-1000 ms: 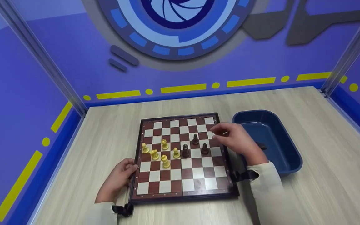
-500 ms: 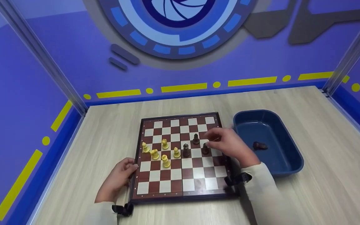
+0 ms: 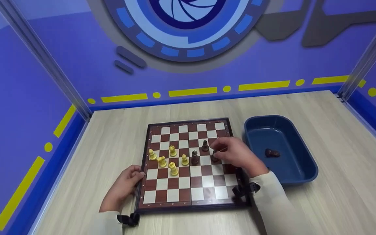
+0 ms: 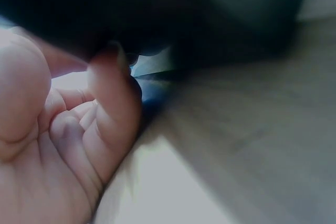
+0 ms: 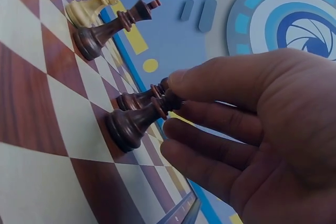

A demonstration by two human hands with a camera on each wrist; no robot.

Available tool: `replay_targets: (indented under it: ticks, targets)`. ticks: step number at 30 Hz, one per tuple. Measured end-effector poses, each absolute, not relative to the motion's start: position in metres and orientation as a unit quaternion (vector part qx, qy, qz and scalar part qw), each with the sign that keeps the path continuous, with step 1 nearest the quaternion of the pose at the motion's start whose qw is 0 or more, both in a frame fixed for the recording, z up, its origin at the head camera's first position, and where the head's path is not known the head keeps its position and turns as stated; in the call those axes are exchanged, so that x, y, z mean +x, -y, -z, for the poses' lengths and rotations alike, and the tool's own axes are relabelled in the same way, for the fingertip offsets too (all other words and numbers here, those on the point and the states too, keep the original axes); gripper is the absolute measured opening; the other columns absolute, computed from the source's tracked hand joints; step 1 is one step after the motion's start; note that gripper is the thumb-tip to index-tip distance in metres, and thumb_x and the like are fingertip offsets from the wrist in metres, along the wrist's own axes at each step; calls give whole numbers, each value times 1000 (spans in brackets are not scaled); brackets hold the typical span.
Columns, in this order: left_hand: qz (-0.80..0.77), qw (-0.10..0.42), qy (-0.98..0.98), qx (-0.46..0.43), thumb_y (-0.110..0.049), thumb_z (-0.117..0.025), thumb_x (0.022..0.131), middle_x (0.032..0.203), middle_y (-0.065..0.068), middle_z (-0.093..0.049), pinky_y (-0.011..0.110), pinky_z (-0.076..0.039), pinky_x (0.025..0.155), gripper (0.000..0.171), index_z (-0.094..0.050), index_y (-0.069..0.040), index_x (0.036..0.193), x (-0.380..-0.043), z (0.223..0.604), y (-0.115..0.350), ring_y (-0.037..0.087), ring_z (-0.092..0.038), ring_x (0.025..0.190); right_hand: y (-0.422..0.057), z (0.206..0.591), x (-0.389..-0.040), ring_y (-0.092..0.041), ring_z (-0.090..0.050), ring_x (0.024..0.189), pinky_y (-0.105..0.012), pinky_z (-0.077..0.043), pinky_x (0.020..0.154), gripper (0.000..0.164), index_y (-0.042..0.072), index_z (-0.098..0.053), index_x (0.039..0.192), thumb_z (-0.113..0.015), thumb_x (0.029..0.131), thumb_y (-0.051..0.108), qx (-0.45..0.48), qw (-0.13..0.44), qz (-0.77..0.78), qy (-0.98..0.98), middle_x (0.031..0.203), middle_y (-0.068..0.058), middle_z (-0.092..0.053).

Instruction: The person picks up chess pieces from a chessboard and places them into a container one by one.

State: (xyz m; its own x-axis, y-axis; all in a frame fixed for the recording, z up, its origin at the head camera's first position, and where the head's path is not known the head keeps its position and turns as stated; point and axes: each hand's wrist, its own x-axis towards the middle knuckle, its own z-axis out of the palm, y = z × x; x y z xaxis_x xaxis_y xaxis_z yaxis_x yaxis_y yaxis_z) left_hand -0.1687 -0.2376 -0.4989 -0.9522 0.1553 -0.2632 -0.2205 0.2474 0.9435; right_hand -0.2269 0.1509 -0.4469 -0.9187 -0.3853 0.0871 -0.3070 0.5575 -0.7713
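Observation:
On the chessboard (image 3: 180,192), dark and light pieces stand upright on the squares. At the board's left edge, my left hand (image 3: 126,182) grips the frame with its thumb on the rim; the left wrist view shows its fingers curled against the dark underside. My right hand (image 3: 237,152) pinches the head of a dark brown chess piece (image 5: 131,125) on the right half; its top is hidden by the thumb, and its base is on the board. Beside it are another dark piece (image 3: 205,146) and a dark king (image 3: 194,158). Several cream pieces, a king (image 3: 173,169) among them, stand to the left.
A dark blue tray (image 3: 300,148) lies right of the board, with one dark chess piece (image 3: 272,153) on its side within. Blue printed panels (image 3: 181,78) enclose the wooden table (image 3: 116,137) at the back and sides.
My right hand has moved left and down from the board's right side onto the dark piece, revealing the piece lying in the tray. My left hand has stayed put.

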Motion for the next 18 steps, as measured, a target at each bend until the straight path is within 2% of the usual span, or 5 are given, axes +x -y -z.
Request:
replay_targets:
  ticks: [11, 18]
  targets:
    - [-618, 153, -770, -29, -14, -53, 100, 82, -1, -62, 24, -45, 45, 32, -43, 6, 123, -165, 504, 236, 9, -56, 59, -149, 457, -224, -14, -63, 83, -33, -52, 77, 18, 8, -72, 97, -69, 80, 3, -209, 40, 408, -888, 91, -2, -72]
    - [-618, 150, -771, -26, -14, -52, 100, 82, -1, -62, 23, -45, 46, 30, -43, 5, 121, -168, 500, 238, 9, -56, 59, -147, 450, -227, -13, -62, 80, -31, -51, 75, 14, 9, -74, 94, -70, 81, 6, -205, 28, 390, -897, 90, -1, -72]
